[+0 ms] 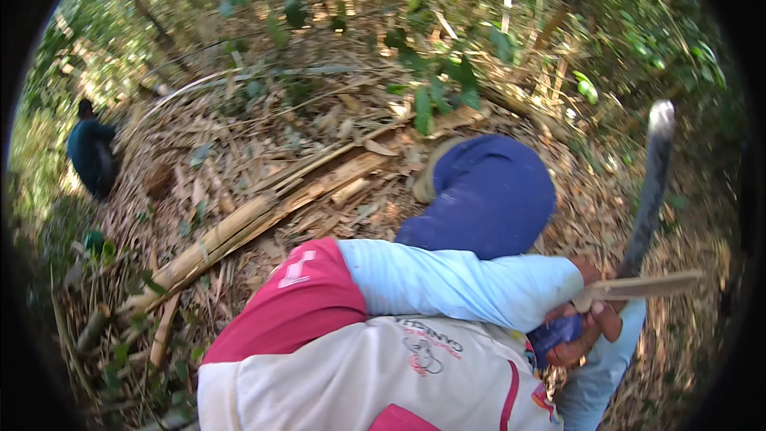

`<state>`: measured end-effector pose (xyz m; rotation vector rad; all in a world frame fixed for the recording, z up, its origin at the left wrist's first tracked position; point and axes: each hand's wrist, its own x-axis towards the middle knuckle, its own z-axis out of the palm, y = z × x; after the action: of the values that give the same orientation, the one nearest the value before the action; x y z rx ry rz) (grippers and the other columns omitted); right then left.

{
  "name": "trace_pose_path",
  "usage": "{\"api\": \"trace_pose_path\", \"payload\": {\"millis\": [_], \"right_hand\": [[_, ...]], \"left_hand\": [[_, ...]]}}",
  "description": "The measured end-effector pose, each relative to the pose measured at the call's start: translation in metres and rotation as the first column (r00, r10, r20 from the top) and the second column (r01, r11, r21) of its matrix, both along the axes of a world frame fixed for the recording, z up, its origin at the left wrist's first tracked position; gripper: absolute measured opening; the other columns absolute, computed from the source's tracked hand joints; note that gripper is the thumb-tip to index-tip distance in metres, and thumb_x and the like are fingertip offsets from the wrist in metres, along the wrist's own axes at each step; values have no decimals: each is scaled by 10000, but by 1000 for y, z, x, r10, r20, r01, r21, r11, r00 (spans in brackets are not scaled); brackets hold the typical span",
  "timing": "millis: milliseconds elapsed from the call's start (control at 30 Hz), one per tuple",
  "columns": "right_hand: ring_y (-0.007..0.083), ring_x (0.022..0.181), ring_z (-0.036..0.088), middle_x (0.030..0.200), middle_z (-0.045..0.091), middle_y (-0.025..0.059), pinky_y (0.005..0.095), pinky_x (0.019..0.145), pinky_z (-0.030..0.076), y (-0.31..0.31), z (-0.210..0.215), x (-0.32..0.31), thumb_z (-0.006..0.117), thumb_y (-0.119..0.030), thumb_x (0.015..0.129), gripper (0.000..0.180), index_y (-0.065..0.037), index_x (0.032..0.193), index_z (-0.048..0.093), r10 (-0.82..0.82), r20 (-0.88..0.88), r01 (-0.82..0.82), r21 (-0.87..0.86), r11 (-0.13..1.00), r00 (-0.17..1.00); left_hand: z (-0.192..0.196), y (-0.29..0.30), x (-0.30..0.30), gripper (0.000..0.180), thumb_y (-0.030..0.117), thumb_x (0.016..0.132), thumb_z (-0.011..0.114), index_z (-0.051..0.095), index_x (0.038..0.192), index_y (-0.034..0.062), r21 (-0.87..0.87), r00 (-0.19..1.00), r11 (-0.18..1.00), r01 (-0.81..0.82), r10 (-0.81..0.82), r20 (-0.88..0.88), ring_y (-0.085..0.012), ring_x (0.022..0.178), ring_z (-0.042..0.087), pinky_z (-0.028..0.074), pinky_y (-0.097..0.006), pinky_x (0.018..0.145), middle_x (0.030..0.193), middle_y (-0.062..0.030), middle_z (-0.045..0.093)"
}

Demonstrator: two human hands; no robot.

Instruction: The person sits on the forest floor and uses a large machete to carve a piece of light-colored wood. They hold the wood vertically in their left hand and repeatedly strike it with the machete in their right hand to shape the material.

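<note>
At the right, my left hand [586, 270] reaches across my body and is closed by the near end of a flat, pale wooden piece [654, 285]. Just below it, my right hand [594, 334] is closed, its thumb beside the wooden piece. A machete with a long dark blade [650, 179] rises behind the wood, its tip pointing up and away. The blade's lower end runs toward my right hand; its handle is hidden. Dark blue cloth [554, 335] bunches against my right hand. Overlapping fingers partly hide both grips.
A long split bamboo pole [239, 227] lies across dry leaf litter [319, 136]. My bent leg in blue trousers [487, 191] is in front of me. A person in dark clothes [92, 148] is at the far left. Leafy branches [447, 84] hang ahead.
</note>
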<state>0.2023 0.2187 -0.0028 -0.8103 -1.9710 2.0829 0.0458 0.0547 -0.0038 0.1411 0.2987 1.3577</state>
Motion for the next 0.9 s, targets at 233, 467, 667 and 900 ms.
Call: {"api": "trace_pose_path", "payload": {"millis": [233, 467, 667, 900], "right_hand": [[130, 633, 588, 862, 627, 95, 257, 566, 499, -44, 50, -42, 645, -19, 746, 467, 33, 1176, 473, -114, -92, 124, 115, 986, 989], [137, 582, 587, 816, 627, 95, 265, 519, 499, -47, 57, -38, 641, 1, 801, 373, 23, 1142, 490, -201, -183, 226, 125, 966, 962], [133, 640, 593, 869, 602, 83, 264, 567, 510, -51, 52, -20, 648, -56, 845, 497, 33, 1295, 456, -181, -298, 263, 264, 928, 937], [131, 632, 577, 838, 594, 77, 255, 572, 473, -61, 49, -10, 662, -41, 835, 566, -45, 1361, 452, 76, -205, 39, 504, 863, 976]], "left_hand": [[-2, -18, -17, 377, -109, 834, 584, 527, 1186, 12, 415, 115, 904, -104, 426, -898, -202, 951, 593, 463, -296, 868, 1031, -114, 593], [0, -23, -14, 455, 93, 933, 591, 409, 1337, -9, 367, 280, 850, -377, 482, -830, -187, 939, 575, 470, -308, 855, 1048, -95, 579], [5, -35, -38, 712, 263, 897, 643, 263, 1456, 39, 195, 787, 932, -305, 362, -499, -229, 820, 596, 535, -376, 692, 1030, -117, 500], [-1, -35, -35, 803, 254, 785, 788, 241, 1332, 39, 293, 783, 915, -279, 393, -482, -174, 742, 585, 529, -301, 576, 979, -80, 473]]}}
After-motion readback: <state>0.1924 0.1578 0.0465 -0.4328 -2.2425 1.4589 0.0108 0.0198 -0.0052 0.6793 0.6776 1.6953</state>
